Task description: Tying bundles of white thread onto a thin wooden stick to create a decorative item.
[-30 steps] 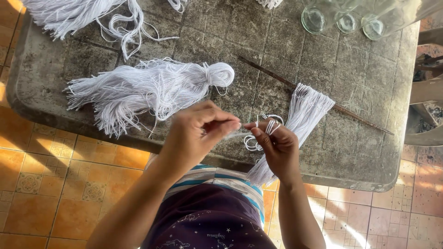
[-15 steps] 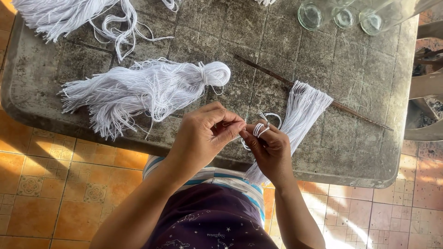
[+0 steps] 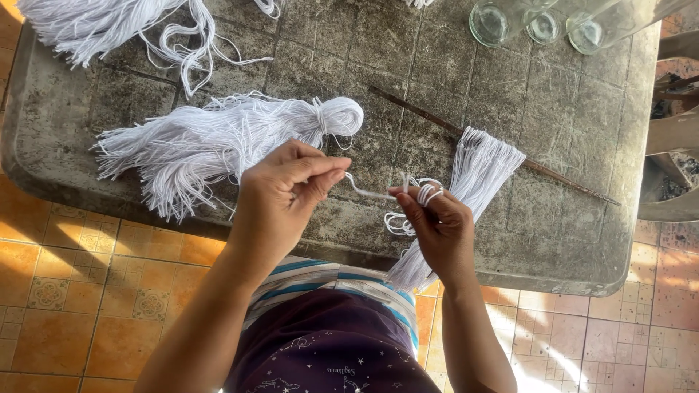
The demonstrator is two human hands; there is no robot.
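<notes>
No packages, labels, signs or screens showing in view (nothing printed or lit anywhere).
</notes>
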